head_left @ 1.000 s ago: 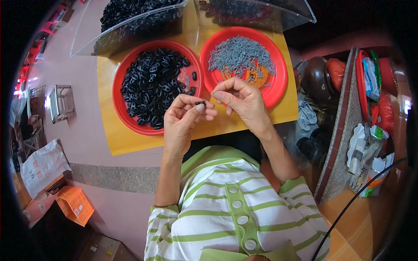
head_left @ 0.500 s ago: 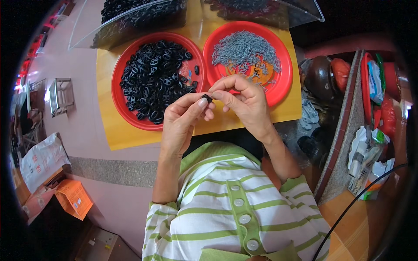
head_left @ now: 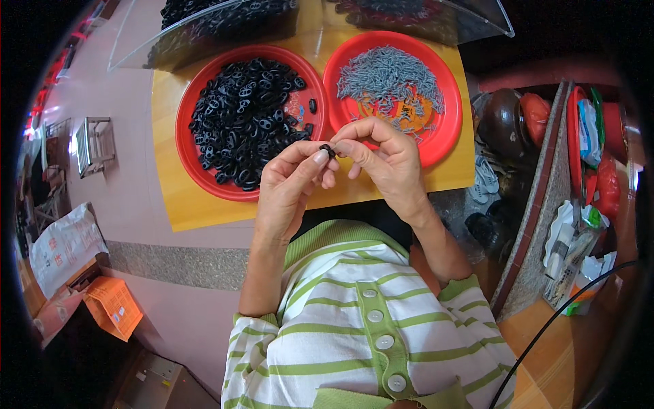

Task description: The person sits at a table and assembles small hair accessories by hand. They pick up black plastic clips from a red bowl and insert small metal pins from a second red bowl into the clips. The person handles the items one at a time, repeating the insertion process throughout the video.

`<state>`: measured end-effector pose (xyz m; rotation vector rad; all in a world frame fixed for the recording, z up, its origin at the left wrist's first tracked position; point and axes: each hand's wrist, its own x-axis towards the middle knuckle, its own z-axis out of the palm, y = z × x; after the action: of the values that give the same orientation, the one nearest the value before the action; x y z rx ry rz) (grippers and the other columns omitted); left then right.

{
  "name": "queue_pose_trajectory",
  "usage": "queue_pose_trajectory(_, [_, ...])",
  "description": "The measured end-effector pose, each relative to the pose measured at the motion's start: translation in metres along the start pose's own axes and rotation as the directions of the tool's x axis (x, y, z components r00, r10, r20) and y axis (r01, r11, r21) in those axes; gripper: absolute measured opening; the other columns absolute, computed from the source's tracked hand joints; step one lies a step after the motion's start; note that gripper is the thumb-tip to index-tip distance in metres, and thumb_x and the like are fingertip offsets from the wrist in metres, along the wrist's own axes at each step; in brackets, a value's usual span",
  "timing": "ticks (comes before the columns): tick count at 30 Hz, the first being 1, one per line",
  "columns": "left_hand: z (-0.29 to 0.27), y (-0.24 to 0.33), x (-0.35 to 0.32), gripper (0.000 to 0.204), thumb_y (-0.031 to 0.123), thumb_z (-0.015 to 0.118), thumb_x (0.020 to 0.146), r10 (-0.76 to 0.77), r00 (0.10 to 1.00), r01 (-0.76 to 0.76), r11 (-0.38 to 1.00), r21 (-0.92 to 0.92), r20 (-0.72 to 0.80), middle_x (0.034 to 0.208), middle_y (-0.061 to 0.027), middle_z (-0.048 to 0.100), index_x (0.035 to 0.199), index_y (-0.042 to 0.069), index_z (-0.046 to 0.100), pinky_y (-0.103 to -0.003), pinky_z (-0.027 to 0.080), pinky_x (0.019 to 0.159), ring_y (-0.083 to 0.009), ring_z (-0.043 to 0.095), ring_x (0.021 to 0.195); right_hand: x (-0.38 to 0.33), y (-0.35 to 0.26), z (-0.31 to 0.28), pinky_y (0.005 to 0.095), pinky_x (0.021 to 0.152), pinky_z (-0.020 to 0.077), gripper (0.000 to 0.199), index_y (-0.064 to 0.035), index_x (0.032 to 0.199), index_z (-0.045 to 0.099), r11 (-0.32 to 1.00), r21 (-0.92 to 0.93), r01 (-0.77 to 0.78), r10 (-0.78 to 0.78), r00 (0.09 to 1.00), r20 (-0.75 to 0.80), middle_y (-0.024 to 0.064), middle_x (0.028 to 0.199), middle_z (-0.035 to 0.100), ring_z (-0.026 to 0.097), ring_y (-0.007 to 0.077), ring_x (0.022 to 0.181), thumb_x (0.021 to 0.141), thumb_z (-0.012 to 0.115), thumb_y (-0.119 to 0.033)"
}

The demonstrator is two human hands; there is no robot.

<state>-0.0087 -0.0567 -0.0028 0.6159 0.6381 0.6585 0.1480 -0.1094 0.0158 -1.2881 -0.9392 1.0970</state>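
Between the thumb and fingers of my left hand (head_left: 286,183) is a small black plastic piece (head_left: 328,150) with holes, held over the table's near edge. My right hand (head_left: 387,162) pinches close against that piece; whatever sits between its fingertips is too small or hidden to name. Just beyond the left hand stands a round red tray (head_left: 182,140) heaped with black oval two-holed pieces (head_left: 238,112). Behind the right hand, a second red tray (head_left: 449,133) carries many small grey screws (head_left: 392,75), with its printed orange middle partly showing.
Both trays rest on a yellow tabletop (head_left: 172,194). Along its far side are clear plastic bins (head_left: 218,34) with more black pieces. To the right are a dark brown jar (head_left: 501,123), a ledge (head_left: 541,184) and a black cable (head_left: 565,303). A metal stool (head_left: 92,146) stands at left.
My hands stay together at the black piece, with only slight finger movement. The whole view has shifted a little.
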Motion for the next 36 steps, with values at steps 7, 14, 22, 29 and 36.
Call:
queue_pose_trajectory(7, [-0.001,0.003,-0.003,0.015,0.006,0.057,0.091,0.033,0.998,-0.029,0.998,0.061,-0.056,0.084,-0.0071,0.065,0.101,-0.004,0.062,-0.020,0.046,0.063,-0.0091,0.058,0.068,0.001,0.001,0.009,0.0219,0.054,0.0508,0.007,-0.0001,0.090,0.061,0.983,-0.152,0.101,-0.104,0.995,-0.010,0.0047,0.081,0.062,0.062,0.0088,0.069,0.087,0.062,-0.007])
queue_pose_trajectory(14, [-0.001,0.003,-0.001,0.014,0.007,0.057,0.091,0.096,0.995,-0.084,0.972,0.219,-0.042,0.082,-0.0056,0.065,0.097,-0.004,0.063,-0.020,0.046,0.064,-0.0074,0.057,0.067,0.001,0.011,0.015,0.0218,0.057,0.0509,0.006,0.0005,0.090,0.060,0.984,-0.135,0.119,-0.124,0.992,-0.034,0.0043,0.081,0.062,0.062,0.0083,0.068,0.088,0.061,-0.005])
queue_pose_trajectory(22, [-0.006,0.003,0.000,0.014,0.008,0.058,0.091,0.078,0.996,-0.071,0.989,0.130,-0.047,0.083,-0.0061,0.065,0.097,-0.004,0.063,-0.021,0.047,0.064,-0.0081,0.058,0.067,0.002,0.009,0.010,0.0215,0.058,0.0506,0.008,0.0007,0.095,0.061,0.998,0.069,-0.007,0.006,1.000,0.016,0.0045,0.086,0.064,0.061,0.0076,0.069,0.088,0.061,-0.004])
queue_pose_trajectory(29, [-0.007,0.005,0.000,0.016,0.005,0.058,0.091,0.158,0.986,-0.145,0.972,0.185,-0.055,0.087,-0.0087,0.066,0.102,-0.005,0.064,-0.022,0.050,0.067,-0.0109,0.062,0.072,0.013,-0.005,-0.005,0.0203,0.058,0.0501,0.012,-0.0006,0.098,0.062,0.892,-0.416,0.179,-0.111,0.977,0.183,0.0051,0.094,0.063,0.060,0.0082,0.074,0.085,0.063,-0.002])
queue_pose_trajectory(36, [-0.003,0.003,-0.005,0.017,0.003,0.056,0.091,0.261,0.960,-0.208,0.907,0.366,-0.101,0.088,-0.0084,0.066,0.105,-0.005,0.064,-0.021,0.051,0.068,-0.0108,0.063,0.075,0.021,-0.010,-0.003,0.0210,0.055,0.0455,0.010,0.0002,0.090,0.063,0.802,-0.521,0.293,-0.190,0.951,0.242,0.0052,0.088,0.062,0.059,0.0097,0.069,0.083,0.065,-0.006])
